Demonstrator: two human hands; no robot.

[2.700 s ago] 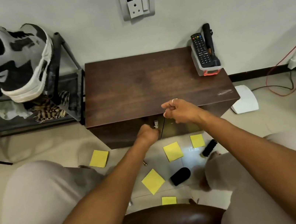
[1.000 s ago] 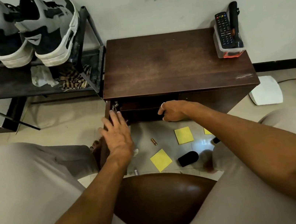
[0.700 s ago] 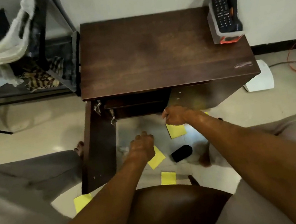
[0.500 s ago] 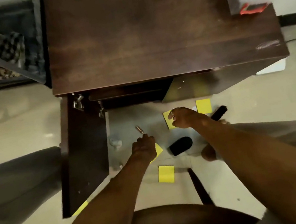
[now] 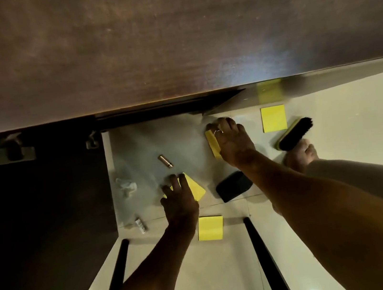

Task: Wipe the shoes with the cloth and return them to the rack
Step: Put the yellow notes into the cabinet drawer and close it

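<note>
1. Down we have leaned, hands now at the floor [image 5: 345, 125], probably hunting the cloth.
2. Our left hand [image 5: 179, 199] spreads over a yellow pad [image 5: 196, 189]; our right hand [image 5: 234, 144] covers a second pad [image 5: 212, 142], grip unclear.
3. No shoes in view.

This looks like a home. A dark wooden cabinet [image 5: 168, 35] stands on a glossy, pale tiled floor [image 5: 344, 120], its hinged door [image 5: 46, 218] swung open. Household odds lie in front of the cabinet: a shoe brush [image 5: 295, 133], yellow sticky notes [image 5: 273, 118] and a small battery [image 5: 165, 161].
</note>
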